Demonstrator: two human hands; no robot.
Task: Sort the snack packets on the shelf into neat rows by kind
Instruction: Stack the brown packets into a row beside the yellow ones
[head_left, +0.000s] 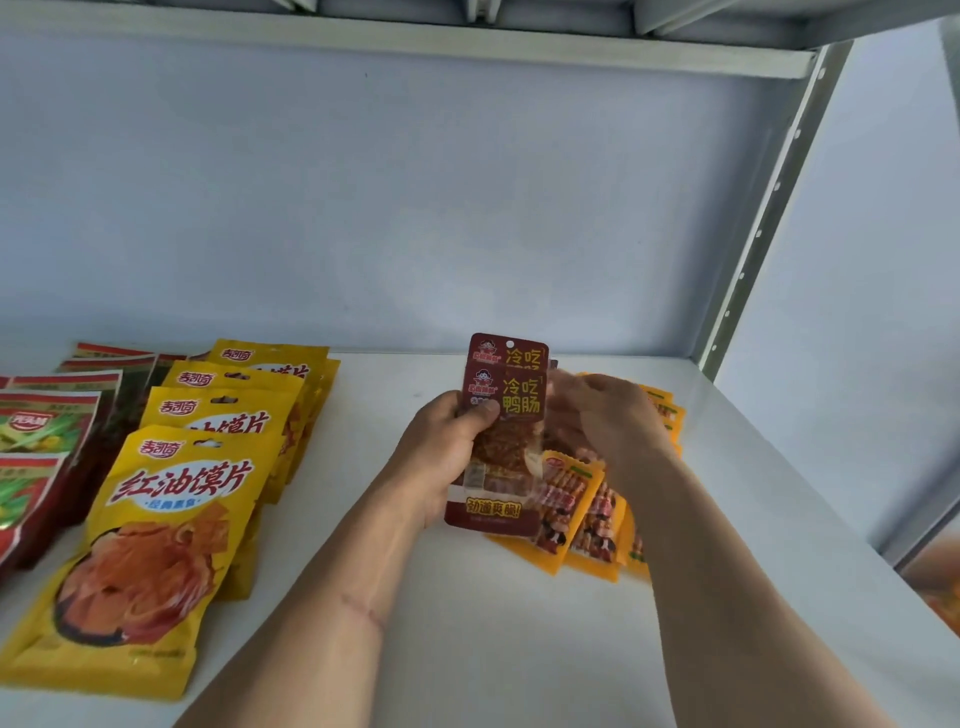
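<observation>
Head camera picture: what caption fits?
Left hand grips dark red snack packets above white shelf.

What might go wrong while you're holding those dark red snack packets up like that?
The left hand holds at least two dark red packets stacked unevenly, so one might slide out. The right hand is blurred just above the small orange packets, so it may knock their overlapping pile further askew.

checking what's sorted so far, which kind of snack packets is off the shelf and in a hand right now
The dark red packets, at least two stacked, gripped upright in the left hand. The big yellow packets and small orange-yellow packets all lie on the shelf.
</observation>
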